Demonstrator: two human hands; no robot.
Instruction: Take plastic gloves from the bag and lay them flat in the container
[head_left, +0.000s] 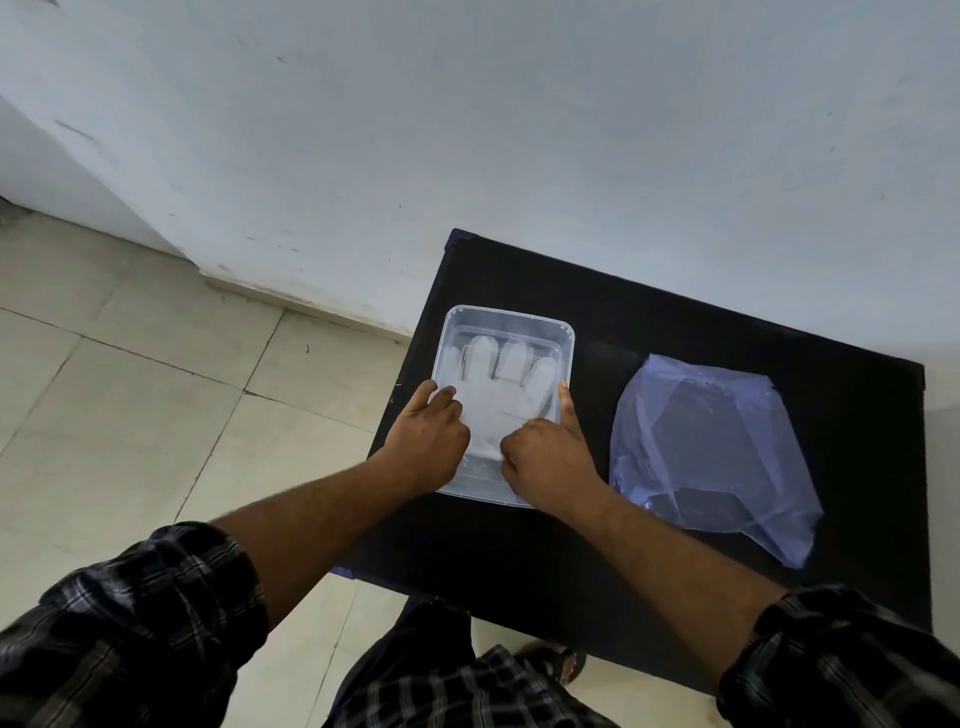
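Done: a plastic glove lies flat, fingers spread, inside the clear container on the black worktop.
Hands: left hand and right hand, fingers curled, press the glove's cuff end.
Left: the bag lies just beside; whether more gloves remain inside, unclear.

Both hands, left and right, pressing plastic glove flat in clear container, bag beside

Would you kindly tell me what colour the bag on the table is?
The bag is translucent bluish-purple plastic, seen best in the head view.
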